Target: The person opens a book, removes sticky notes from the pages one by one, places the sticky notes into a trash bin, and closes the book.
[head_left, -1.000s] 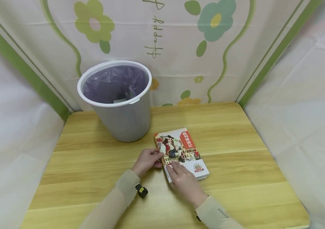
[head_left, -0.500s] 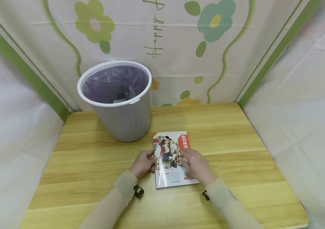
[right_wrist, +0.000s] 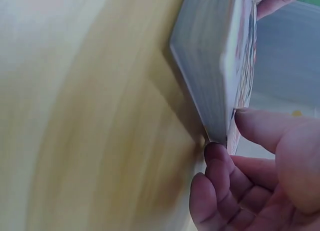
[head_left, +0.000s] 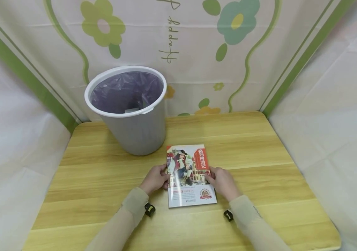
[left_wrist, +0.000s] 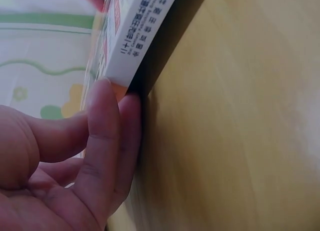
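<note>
A paperback book (head_left: 183,172) with an illustrated cover of a seated figure in a black hat lies face up, nearly square to me, close over the wooden table. My left hand (head_left: 155,179) holds its left side; in the left wrist view the fingers (left_wrist: 102,126) curl against the white printed spine (left_wrist: 132,46). On the opposite side, my right hand (head_left: 224,183) pinches the page edge. The right wrist view has the thumb (right_wrist: 260,126) on the cover and fingertips at the lower edge of the page block (right_wrist: 202,71).
A grey waste bin (head_left: 137,134) with a white rim and purple liner stands on the table (head_left: 275,195), behind and left of the book. Inside it shows a small pale item (head_left: 132,110). Flower-printed fabric (head_left: 194,69) hangs behind the table, with pale cloth on both sides.
The book has turned from a slant to nearly straight. My right hand has left the cover and moved to the right edge, gripping it. The left hand stays at the spine side.
</note>
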`<act>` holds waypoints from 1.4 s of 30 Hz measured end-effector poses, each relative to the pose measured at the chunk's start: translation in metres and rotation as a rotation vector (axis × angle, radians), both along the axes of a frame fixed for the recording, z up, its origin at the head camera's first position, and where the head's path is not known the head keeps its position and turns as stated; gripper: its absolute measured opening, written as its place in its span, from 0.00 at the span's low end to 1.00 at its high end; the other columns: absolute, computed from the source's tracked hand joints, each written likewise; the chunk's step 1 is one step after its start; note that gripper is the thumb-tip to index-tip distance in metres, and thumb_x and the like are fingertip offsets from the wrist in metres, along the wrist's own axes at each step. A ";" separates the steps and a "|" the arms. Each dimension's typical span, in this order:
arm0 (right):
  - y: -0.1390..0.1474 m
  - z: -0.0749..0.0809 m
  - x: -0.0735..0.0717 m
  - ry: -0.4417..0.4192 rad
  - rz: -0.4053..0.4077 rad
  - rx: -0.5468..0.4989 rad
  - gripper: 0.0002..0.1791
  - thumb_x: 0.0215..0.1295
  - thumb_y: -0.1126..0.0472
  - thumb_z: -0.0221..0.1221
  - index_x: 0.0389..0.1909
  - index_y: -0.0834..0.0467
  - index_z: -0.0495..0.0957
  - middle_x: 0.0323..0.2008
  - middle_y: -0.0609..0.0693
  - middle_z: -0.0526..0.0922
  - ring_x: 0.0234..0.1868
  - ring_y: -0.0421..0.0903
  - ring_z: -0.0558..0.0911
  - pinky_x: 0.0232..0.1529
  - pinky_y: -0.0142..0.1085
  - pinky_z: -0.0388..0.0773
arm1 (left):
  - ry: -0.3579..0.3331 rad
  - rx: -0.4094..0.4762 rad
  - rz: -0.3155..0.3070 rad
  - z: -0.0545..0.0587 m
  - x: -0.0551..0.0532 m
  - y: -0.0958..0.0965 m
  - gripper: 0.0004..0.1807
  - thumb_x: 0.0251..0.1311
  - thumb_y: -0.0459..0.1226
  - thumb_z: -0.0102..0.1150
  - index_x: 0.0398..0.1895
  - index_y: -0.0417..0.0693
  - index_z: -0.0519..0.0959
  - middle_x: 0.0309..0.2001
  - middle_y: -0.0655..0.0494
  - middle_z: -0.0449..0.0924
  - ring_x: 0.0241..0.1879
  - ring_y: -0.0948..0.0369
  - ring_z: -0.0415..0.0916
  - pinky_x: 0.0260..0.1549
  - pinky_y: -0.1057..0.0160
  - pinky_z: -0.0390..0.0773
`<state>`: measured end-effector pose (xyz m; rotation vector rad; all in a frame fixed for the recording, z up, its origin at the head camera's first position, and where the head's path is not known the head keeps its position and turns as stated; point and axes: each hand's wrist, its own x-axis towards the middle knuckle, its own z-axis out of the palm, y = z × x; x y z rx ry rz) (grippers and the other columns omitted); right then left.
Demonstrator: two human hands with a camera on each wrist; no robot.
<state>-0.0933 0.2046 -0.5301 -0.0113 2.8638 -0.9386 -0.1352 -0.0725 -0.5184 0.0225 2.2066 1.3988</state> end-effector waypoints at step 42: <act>0.006 0.005 -0.001 0.110 0.016 0.104 0.38 0.67 0.53 0.63 0.73 0.62 0.61 0.58 0.69 0.73 0.47 0.63 0.80 0.48 0.54 0.80 | 0.363 -0.487 -0.196 -0.003 0.004 -0.005 0.32 0.69 0.44 0.58 0.69 0.34 0.66 0.63 0.35 0.72 0.62 0.39 0.70 0.61 0.43 0.68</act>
